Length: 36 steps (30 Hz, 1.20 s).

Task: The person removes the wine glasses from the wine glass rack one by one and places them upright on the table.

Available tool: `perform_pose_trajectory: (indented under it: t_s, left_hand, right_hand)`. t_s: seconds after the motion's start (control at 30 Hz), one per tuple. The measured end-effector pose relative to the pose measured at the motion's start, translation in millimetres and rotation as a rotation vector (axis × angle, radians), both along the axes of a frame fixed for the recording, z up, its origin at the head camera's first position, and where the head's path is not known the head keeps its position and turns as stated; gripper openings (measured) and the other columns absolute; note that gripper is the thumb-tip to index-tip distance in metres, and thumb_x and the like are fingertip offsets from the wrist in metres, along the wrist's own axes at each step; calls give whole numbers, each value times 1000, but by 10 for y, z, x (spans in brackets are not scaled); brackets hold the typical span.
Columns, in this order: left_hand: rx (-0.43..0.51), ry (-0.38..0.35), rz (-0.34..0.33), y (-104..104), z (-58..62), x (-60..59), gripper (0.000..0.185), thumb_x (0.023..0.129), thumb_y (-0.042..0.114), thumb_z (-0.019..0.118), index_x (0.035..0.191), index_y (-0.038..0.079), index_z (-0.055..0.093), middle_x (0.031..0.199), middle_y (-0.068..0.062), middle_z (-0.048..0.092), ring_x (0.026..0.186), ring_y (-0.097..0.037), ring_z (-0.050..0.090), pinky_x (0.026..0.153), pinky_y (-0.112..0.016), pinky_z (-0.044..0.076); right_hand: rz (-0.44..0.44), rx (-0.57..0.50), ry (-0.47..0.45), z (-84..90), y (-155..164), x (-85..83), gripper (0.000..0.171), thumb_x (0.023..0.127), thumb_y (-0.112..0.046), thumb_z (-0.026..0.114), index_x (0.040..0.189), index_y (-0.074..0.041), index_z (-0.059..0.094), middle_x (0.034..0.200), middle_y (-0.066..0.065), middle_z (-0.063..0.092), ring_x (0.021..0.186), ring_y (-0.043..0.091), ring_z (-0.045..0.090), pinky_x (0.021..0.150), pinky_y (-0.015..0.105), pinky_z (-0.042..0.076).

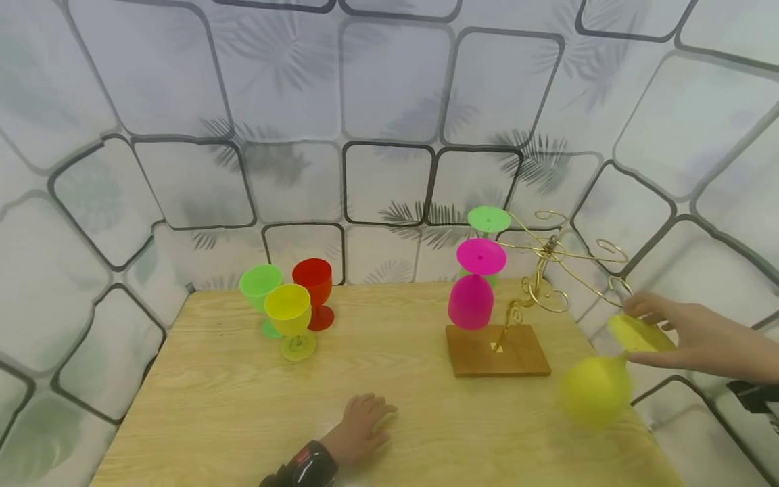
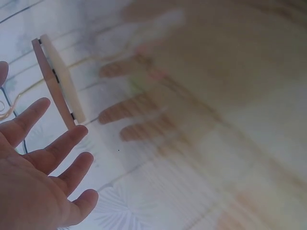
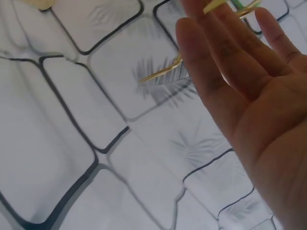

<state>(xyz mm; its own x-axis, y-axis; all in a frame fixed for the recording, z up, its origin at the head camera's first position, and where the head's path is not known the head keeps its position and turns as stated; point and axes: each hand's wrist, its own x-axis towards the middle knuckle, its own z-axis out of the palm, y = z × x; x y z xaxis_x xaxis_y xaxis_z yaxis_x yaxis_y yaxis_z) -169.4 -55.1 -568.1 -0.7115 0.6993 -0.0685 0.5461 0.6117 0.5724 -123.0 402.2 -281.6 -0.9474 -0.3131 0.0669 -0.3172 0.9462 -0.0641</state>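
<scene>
My right hand (image 1: 690, 335) is at the right of the head view, holding a yellow goblet (image 1: 596, 391) upside down by its foot, with the bowl hanging below and slightly blurred. Close beside the fingers are the curled arms of a gold wire rack (image 1: 550, 250) on a wooden base (image 1: 498, 352). A magenta goblet (image 1: 471, 302) and a light green goblet (image 1: 489, 219) hang inverted from the rack's left side. Over the table's front middle, my left hand (image 1: 360, 429) has its fingers loosely extended and holds nothing; its spread fingers show in the left wrist view.
Three upright goblets stand together at the back left of the wooden table (image 1: 243, 406): a green one (image 1: 260, 281), a red one (image 1: 313, 281) and another yellow one (image 1: 289, 311). Patterned cloth walls (image 1: 389, 88) enclose the back and sides.
</scene>
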Motion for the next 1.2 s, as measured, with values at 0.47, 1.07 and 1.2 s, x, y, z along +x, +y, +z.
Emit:
perform_pose_trajectory:
  t_s: [0.47,1.07,1.2]
  left_hand:
    - [-3,12,20,-31,23,-3,42,93,30,53,133,16,49,138,-15,47,131,-38,37,108,-61,24]
    - [33,368,48,-184,-77,-52,43,84,24,61,125,11,53,122,-7,55,114,-25,47,96,-47,36]
    - [197,283,213,-336,139,-113,49,86,17,59,132,4,46,131,-14,51,122,-32,46,102,-53,36]
  right_hand:
    - [449,-34,18,87,-1326,-233,57,71,-45,78,117,-20,53,104,-13,61,81,0,50,67,20,49]
    - [546,-382,-133,-578,-2543,-1308,63,78,-26,75,134,-12,50,131,7,57,108,22,54,88,38,52]
    - [469,-747,-270,-976,-2490,-1378,61,82,-18,72,137,-11,46,136,11,49,115,30,51,92,41,52]
